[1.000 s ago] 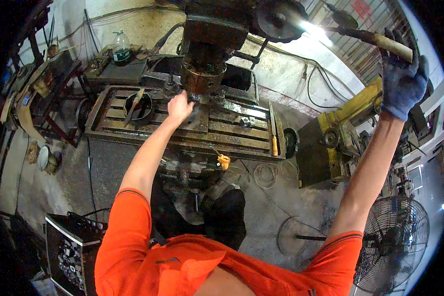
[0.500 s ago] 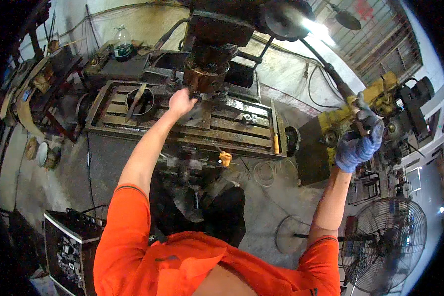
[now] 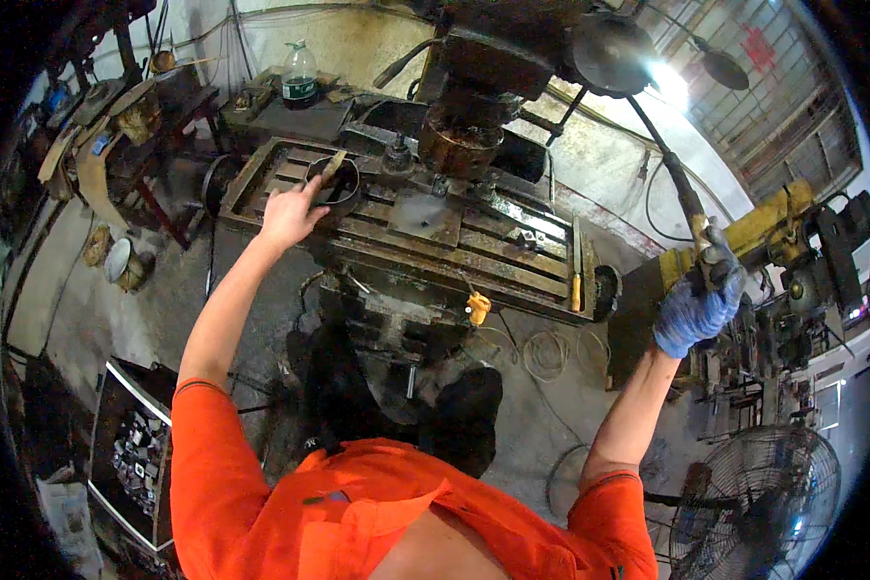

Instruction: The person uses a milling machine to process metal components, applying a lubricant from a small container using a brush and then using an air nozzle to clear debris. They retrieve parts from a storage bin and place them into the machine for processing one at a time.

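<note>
Lever in hand, pot within reach, stick not yet out

From my remote seat I have both hands in the head view. The right hand (image 3: pixel 696 307), gloved in blue, is closed around the lower end of the lever (image 3: pixel 684 188) that slants down from the machine head. The left hand (image 3: pixel 292 218) is bare and at the near side of the dark pot (image 3: pixel 356 192), thumb and forefinger spread apart. I cannot tell whether its fingertips touch the stick (image 3: pixel 334 162), which looks like a brush and leans in the pot with its pale, flat end above the far rim.

The pot sits toward the left of the slotted machine table (image 3: pixel 512 272), and the spindle (image 3: pixel 459 145) hangs over the middle, above a grey plate (image 3: pixel 423 218). Right of the plate I see small metal blocks (image 3: pixel 526 239) and, close to the table's right end, a file (image 3: pixel 577 290) with a yellow handle.

As for progress, I judge this as partway. The hold on the lever is made and the left hand is in place by the pot; lifting the stick clear is not done, and I can confirm nothing in that hand's grasp. Just below the spindle it is too dark and small for me to say whether a workpiece is set there, so I cannot judge how much cutting is finished.
</note>
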Demonstrator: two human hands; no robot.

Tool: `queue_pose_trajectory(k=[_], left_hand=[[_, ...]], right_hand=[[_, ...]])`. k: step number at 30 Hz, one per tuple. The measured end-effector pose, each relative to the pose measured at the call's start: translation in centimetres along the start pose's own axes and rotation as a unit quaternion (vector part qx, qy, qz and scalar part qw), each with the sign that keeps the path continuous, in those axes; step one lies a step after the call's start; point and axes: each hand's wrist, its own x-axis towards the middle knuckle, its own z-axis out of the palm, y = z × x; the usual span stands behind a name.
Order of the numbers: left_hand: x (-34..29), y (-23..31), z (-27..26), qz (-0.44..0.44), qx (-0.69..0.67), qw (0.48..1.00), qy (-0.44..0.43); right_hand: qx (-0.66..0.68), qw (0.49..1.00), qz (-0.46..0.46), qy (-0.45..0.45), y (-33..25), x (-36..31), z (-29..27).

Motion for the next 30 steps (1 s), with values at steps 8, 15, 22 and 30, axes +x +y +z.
queue_pose_trajectory(k=[8,15,22,30], left_hand=[[1.7,3.6,0.6,-0.119,-0.423,0.895,0.072],[6.1,11.1,5.9,-0.143,-0.402,0.9,0.091],[7.2,13.1,6.7,-0.133,-0.371,0.917,0.056],[7.0,12.5,6.6,-0.15,-0.413,0.896,0.072]], right_hand=[[0.069,0.993,0.079,0.056,-0.6,0.4,0.4],[0.012,0.996,0.076,0.038,-0.5,0.4,0.3],[0.06,0.996,0.069,0.024,0.3,-0.7,-0.3],[-0.011,0.998,0.053,0.031,0.7,-2.1,-0.2]])
